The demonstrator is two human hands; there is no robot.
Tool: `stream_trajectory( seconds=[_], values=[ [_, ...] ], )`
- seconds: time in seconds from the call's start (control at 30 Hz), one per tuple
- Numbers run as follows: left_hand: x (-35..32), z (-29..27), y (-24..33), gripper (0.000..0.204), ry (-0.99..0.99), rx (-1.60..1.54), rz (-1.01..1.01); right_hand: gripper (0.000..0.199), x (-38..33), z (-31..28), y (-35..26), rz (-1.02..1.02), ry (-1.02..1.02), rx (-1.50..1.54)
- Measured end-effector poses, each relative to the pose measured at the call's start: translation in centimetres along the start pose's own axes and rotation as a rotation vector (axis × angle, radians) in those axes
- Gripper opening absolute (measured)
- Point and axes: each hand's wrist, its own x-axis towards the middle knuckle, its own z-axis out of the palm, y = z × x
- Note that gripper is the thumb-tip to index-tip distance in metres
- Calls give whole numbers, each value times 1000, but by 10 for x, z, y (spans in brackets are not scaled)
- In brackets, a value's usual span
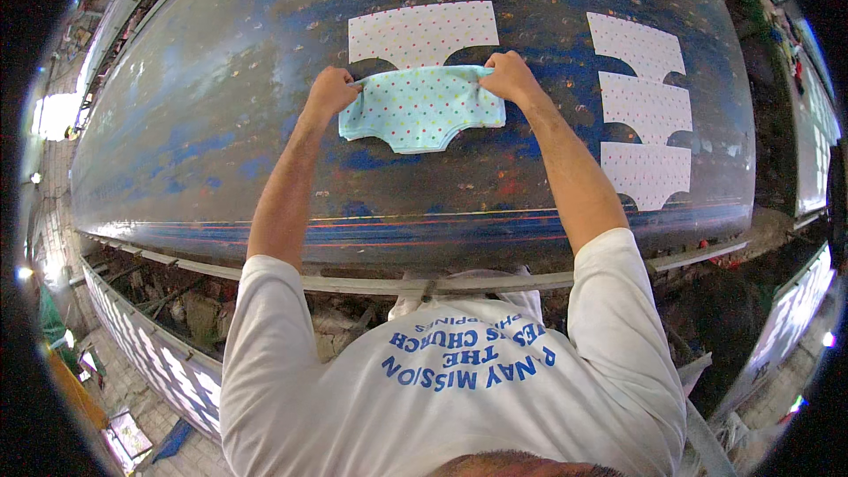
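Between my two hands stretches a light blue polka-dot fabric piece (420, 106), shaped like a pair of underpants, possibly several layers thick. My left hand (332, 93) is closed on its upper left corner, and my right hand (511, 78) pinches the upper right one. Just beyond its top edge a white dotted fabric piece (424, 28) lies flat on the dark table (221, 124); its narrow near part meets or goes under the blue fabric. Whether the blue fabric rests on the table or hangs slightly above it, I cannot tell.
On the right of the table three white dotted pieces lie in a column: far (638, 44), middle (647, 108) and near (647, 172). A wooden rail (371, 284) runs along the near edge. Further long tables with white pieces (159, 344) stand around.
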Motion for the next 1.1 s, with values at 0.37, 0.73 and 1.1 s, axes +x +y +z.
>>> stream_trajectory(
  seconds=[0.37, 0.73, 1.1],
  values=[
    [-64, -1, 45, 36, 261, 86, 135, 28, -51, -2, -19, -268, 154, 88],
    [-51, -82, 8, 24, 102, -299, 225, 31, -48, -53, -22, -122, 174, 355],
    [133, -60, 6, 26, 223, -157, 245, 40, 125, -53, -7, -17, 183, 87]
  ],
)
